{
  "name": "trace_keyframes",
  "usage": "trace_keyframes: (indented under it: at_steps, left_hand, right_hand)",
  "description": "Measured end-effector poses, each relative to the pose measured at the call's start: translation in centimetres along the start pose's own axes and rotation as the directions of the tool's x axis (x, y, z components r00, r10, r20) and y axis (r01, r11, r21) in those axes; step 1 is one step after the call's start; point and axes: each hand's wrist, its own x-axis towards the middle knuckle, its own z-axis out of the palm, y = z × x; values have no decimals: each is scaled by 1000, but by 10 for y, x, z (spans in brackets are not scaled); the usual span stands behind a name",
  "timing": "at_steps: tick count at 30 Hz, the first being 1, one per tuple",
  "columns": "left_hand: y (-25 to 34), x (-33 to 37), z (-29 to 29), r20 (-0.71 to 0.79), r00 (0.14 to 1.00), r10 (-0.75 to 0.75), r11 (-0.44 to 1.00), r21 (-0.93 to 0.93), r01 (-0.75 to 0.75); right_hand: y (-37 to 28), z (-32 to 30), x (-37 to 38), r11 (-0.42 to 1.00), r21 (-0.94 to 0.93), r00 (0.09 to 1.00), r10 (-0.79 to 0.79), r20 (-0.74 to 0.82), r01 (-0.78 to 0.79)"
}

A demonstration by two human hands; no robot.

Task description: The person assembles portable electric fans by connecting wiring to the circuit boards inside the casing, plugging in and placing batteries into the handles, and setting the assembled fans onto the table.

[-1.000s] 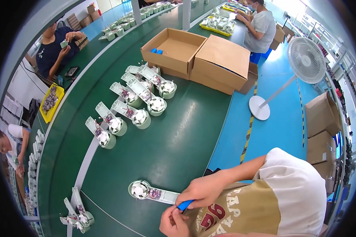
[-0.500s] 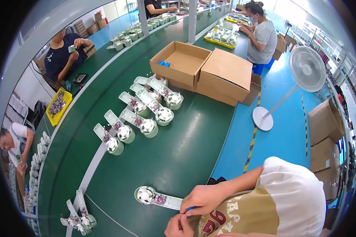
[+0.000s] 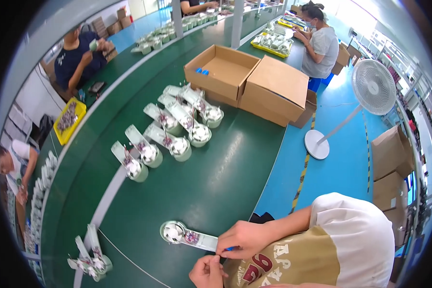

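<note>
A handheld fan unit lies on the green table, its white blades in a round pale-green housing and its open handle showing small purple-red wired parts. My right hand rests at the end of that handle, fingers closed round a small blue piece that shows only in part. Just below it, close to my body, my left hand is closed with thumb and finger pinched together. Whatever it pinches is too small or hidden to make out.
Several similar fan units stand in a group further up the table, with a few more at lower left. An open cardboard box with blue pieces sits beside a closed-top box. A pedestal fan stands on the blue floor. Co-workers sit around.
The view has shifted slightly. My left hand has moved a little to the left, while my right hand stays by the handle's end. A co-worker at upper left has raised a small green part.
</note>
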Motion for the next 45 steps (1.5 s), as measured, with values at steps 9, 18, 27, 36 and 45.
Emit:
trace_keyframes:
  at_steps: [9,18,27,36,45]
  left_hand:
    - [-17,12,-2,224,955,196,911,-401,-93]
    - [-22,3,20,-130,917,377,890,-223,-398]
    - [-28,5,27,-113,909,402,908,-76,-411]
    - [-31,11,26,-87,897,433,892,-104,-441]
    - [-30,17,32,-228,701,675,734,114,-670]
  right_hand:
    - [-14,-11,10,938,264,972,234,0,-225]
    - [-5,-17,5,886,270,916,400,-36,-377]
    - [0,-11,6,931,188,943,327,-57,-312]
    - [9,-11,10,990,-74,991,118,-59,-122]
    - [0,-12,19,929,222,952,306,-9,-297]
